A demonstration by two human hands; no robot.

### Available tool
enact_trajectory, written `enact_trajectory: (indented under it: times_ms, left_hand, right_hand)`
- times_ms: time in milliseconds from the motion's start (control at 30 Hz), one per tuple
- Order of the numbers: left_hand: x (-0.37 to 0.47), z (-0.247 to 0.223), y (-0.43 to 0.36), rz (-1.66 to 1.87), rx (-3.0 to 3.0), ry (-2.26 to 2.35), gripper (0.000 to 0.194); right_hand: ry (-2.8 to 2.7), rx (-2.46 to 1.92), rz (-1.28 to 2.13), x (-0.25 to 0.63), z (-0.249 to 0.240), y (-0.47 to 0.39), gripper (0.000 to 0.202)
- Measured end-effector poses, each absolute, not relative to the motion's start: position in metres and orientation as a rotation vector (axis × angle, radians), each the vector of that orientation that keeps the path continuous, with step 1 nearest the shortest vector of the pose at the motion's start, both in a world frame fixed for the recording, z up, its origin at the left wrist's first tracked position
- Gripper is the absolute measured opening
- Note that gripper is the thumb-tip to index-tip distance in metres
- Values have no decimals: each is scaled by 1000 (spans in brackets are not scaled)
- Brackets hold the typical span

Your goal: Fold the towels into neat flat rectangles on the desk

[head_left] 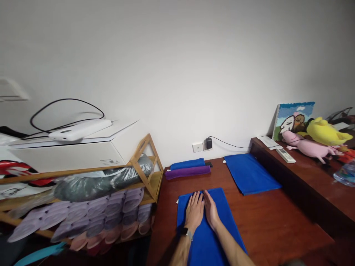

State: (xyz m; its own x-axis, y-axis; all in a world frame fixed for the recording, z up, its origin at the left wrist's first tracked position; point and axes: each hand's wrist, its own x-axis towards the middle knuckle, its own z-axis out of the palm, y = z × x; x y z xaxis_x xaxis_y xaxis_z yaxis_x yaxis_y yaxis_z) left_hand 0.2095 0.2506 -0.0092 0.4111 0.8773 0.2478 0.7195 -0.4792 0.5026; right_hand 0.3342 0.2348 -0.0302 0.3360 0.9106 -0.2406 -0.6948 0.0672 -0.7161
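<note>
A blue cloth [206,244] lies spread on the brown wooden table [266,221], a small white tag at its far left corner. On its far part my left hand [194,211] rests palm down with the fingers stretched out, a watch on the wrist. Close beside it, my right hand [211,210] stands on its edge against the cloth, fingers straight. Neither hand grips anything. Farther back to the right is a second blue cloth [251,173], laid flat. A folded purple cloth [188,172] and a folded blue cloth [187,163] lie near the wall.
Left stands a wooden rack [156,177] with several slippers [97,210], a plastic-wrapped bundle and a white box [74,155]. A raised ledge on the right carries a remote [286,155], plush toys [307,144] and a picture [294,116]. A black charger [209,143] is plugged into the wall.
</note>
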Motion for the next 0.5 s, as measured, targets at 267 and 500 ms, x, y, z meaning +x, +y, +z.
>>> enact_trajectory:
  times_ms: [267,500]
  left_hand:
    - [139,-26,289,506,2466,1732,58]
    - [127,5,231,707,2543,1650,53]
  right_hand:
    - [-187,-959,1090,438,-24,235,67]
    - [-600,-1205,967,451,31,164,55]
